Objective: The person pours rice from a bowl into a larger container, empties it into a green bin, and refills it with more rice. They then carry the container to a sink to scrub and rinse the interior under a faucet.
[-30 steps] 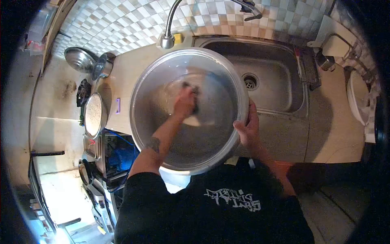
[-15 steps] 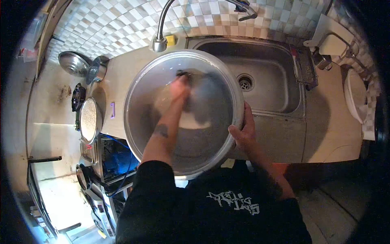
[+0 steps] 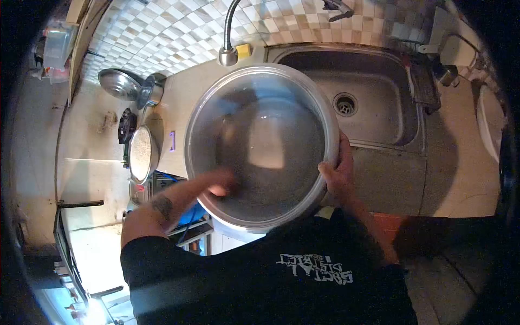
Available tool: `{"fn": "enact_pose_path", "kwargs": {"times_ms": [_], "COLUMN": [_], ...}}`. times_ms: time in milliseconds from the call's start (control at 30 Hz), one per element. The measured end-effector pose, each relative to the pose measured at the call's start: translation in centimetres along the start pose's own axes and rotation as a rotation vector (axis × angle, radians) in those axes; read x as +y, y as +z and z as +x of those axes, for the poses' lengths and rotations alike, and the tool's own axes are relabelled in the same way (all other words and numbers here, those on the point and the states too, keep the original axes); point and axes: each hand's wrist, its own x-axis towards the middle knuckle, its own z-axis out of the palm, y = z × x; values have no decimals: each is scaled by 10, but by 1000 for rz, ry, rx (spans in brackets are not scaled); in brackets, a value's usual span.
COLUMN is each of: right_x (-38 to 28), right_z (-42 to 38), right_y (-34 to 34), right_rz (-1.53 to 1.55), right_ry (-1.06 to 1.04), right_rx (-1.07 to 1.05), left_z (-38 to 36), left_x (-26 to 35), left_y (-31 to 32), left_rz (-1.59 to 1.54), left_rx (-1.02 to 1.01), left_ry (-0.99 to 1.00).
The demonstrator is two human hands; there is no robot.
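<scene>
A large round metal pot [image 3: 254,200] is tipped with its wide opening toward me, at the near left of the sink. My right hand [image 3: 339,167] grips its right rim, thumb over the edge and fingers behind the outside. Inside the opening, near the lower left wall, is my left hand [image 3: 219,183], smeared by motion. Its fingers, and anything in them, cannot be made out.
Right of the pot lies a steel sink [image 3: 374,116] with a drain. A flexible tap [image 3: 228,56] hangs behind the pot, beside a yellow sponge [image 3: 244,51]. Leftward are a purple object [image 3: 172,141], a pan of pale contents [image 3: 141,154] and a small saucepan [image 3: 150,91].
My left hand has swept from the upper middle of the pot to its lower left. The dark thing seen at its fingers earlier no longer shows. My right hand still grips the rim.
</scene>
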Motion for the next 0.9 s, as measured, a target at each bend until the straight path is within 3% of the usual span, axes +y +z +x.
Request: {"fn": "enact_pose_path", "kwargs": {"times_ms": [100, 167, 200, 267, 300, 333, 400, 433, 500, 567, 600, 633, 667, 700, 733, 900], "right_x": [15, 20, 14, 13, 13, 14, 13, 12, 11, 11, 10, 8, 3, -4, -9, 6], "right_z": [2, 3, 6, 10, 13, 14, 15, 17, 17, 13, 13, 13, 14, 14, 14, 18], "right_y": [4, 9, 10, 12, 11, 11, 10, 9, 6, 4, 2, 1, 0, 0, -1, -5], "right_rz": [1, 17, 38, 85, 111, 137, 134, 128, 86, 42, 23, 4, 8, 9, 8, -29], "right_ry": [1, -32, -69, -124, -138, -154, -148, -148, -109, -87, -91, -99, -47, 6, 57, -39], "right_rx": [7, 0, -17, -21, -10, 6, 13, 22, 39, 33, 20, 10, -7, -21, -35, -62], "left_z": [-55, -82, -102, -110, -119, -111, -98, -94, -122, -119, -130, -143, -139, -133, -118, -17], "left_x": [-110, -128, -126, -129, -117, -111, -72, -47, 6, -44, -48, -52, -76, -80, -108, -112], "left_y": [-27, -87, -110, -101, -96, -70, -28, -17, -26, 0, -28, -63, -68, -98, -105, -210], "left_rz": [184, 1000, 683, 678, 865, -76, -316, 377, 73, 323, 298, 368, 657, 598, 700, 954], "left_rx": [678, 641, 783, 923, 828, 872, 449, 76, 251, 453, 497, 420, 356, 406, 572, 804], "left_ry": [-388, -334, -189, -209, -200, -160, -232, -329, -79, -92, -140, -257, -428, -488, -477, -307]}}
